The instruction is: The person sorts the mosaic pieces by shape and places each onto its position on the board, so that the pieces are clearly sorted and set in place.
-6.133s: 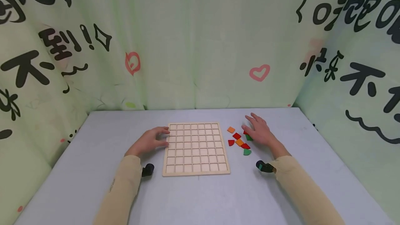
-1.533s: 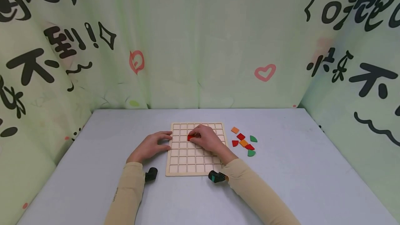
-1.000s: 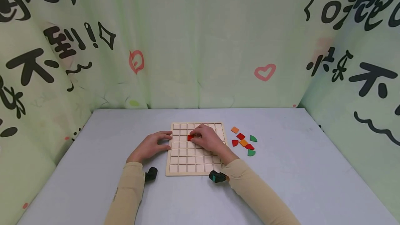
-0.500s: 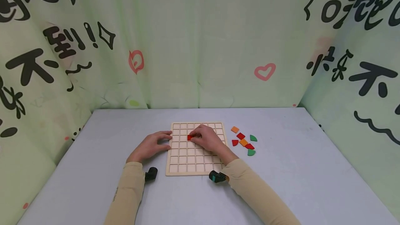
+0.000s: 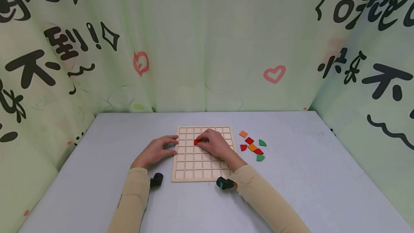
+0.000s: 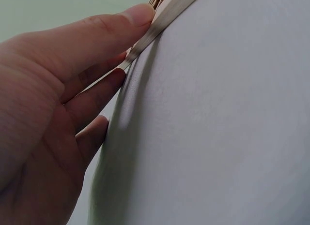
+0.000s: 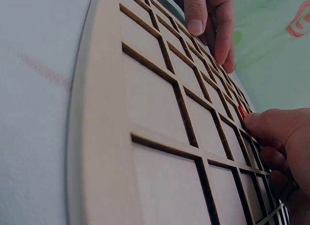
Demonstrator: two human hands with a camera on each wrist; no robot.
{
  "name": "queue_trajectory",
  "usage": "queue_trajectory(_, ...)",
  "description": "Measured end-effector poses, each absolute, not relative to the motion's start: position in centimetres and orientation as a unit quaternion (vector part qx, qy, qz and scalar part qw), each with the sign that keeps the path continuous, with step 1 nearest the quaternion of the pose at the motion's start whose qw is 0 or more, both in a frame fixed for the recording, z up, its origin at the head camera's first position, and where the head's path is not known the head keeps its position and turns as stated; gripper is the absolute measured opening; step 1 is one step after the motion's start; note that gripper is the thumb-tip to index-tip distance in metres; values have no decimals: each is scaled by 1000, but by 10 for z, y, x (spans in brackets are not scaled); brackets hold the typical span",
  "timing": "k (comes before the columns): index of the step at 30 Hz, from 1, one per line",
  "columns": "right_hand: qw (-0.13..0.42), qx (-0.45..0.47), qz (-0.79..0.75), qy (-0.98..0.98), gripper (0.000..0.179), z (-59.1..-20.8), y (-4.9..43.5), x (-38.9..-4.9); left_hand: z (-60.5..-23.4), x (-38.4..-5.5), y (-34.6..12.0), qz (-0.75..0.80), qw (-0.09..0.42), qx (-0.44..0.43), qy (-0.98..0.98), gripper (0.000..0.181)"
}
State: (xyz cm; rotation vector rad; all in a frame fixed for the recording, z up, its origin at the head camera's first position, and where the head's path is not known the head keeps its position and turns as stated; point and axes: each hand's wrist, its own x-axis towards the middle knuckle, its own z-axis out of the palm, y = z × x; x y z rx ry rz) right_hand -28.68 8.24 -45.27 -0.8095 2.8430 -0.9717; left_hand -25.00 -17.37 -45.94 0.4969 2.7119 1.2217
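A light wooden board (image 5: 189, 174), cut into a grid of square cells, lies flat on the table. My left hand (image 5: 156, 151) touches its left edge with thumb and fingers spread and relaxed; in the left wrist view the thumb (image 6: 138, 16) rests along the wooden rim. Over the upper middle of the board, my right hand (image 5: 214, 142) pinches a small red tile (image 5: 196, 142) between thumb and fingers, right at one cell. In the right wrist view only a thin red edge of the tile (image 7: 241, 112) shows beside the thumb; the rest is hidden.
Right of the board lie loose pieces: an orange square (image 5: 243, 133), several red pieces (image 5: 249, 140), another orange square (image 5: 252, 147) and two green quarter-rounds (image 5: 262, 142). A pale table (image 5: 194, 208) bears everything, with a patterned curtain (image 5: 233, 46) behind.
Six seconds ago my right hand was over the loose pieces. It has since moved left onto the board with the red tile. Over the last second both hands stay almost still.
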Motion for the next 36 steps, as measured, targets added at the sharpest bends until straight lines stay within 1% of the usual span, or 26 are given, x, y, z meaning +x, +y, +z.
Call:
queue_trajectory(10,18,-255,-312,915,20,-453,82,-286,-458,-249,-173,403,67,161,899,42)
queue_trajectory(20,9,-256,-318,913,23,-449,86,-284,-459,-249,-170,400,71,152,901,41)
queue_trajectory(27,21,-221,-366,904,28,-448,96,-284,-458,-249,-169,398,74,147,902,42)
queue_trajectory(36,9,-174,-401,899,35,-448,123,-284,-456,-247,-171,397,67,155,902,41)
